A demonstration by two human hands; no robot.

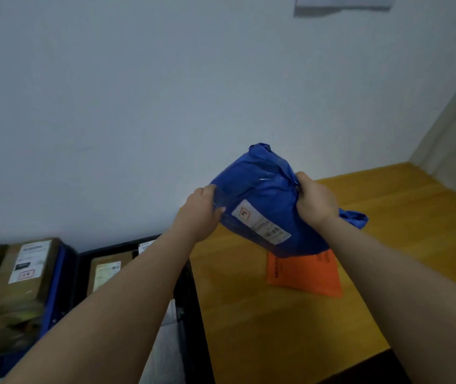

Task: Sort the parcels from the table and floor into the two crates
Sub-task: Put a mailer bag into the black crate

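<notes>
Through the head camera, I am holding a crumpled blue plastic mailer bag point(265, 206) up in the air above the yellow wooden bench point(387, 245), in front of the pale wall point(138, 106). My left hand point(199, 214) is gripping the bag's left edge, with the thumb lying across its front face and the fingers curling behind. My right hand point(315, 200) is clutching the bunched plastic on the bag's right side, and a twisted tail of the bag is sticking out past that wrist. A white shipping label point(263, 221) is facing me on the bag's front, tilted; its print is too blurred for me to read.

Just below the lifted bag, a flat orange envelope parcel point(304, 273) is lying on the bench, its upper edge hidden behind the bag.

To the left of the bench, a black crate point(82, 261) is standing against the wall, and a brown cardboard box point(107, 270) with a pale label is sitting inside it. Something white is showing beneath my left forearm, too blurred to identify. Further left, a blue crate point(58, 273) is holding more brown cardboard parcels point(19, 273) with white labels.
</notes>
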